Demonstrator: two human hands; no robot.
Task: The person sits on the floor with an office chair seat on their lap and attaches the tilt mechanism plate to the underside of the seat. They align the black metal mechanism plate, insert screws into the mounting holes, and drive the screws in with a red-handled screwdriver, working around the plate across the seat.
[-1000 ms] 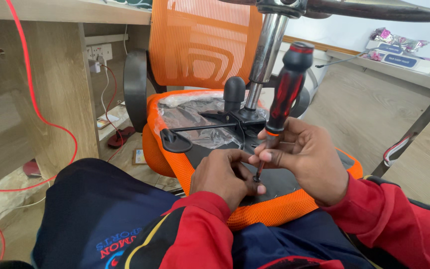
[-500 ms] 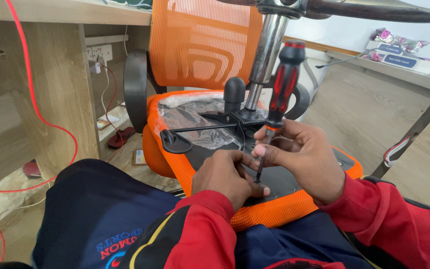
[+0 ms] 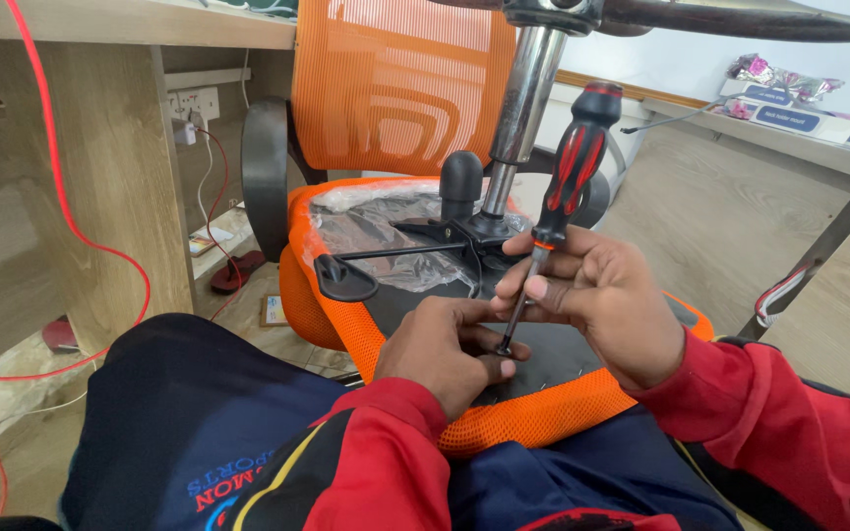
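Person is driving a screw into the underside of an upturned orange office chair (image 3: 533,418).

The right hand (image 3: 607,300) is gripping the shaft of one red-and-black screwdriver (image 3: 558,192), fingers closed; the left hand (image 3: 445,344) is pinching near its tip against the black seat plate (image 3: 543,359). Keeping the shaft square and pressing firmly is helping avoid slipping. One chair, one gas cylinder (image 3: 521,103), one lever paddle (image 3: 344,279).

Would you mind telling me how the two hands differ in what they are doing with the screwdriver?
The right hand pinches the screwdriver by its metal shaft just below the handle; the left hand sits lower, fingers at the tip. The right hand is raised with fingers spread along the shaft; the left hand is curled against the black seat underside. Both wear red sleeves.
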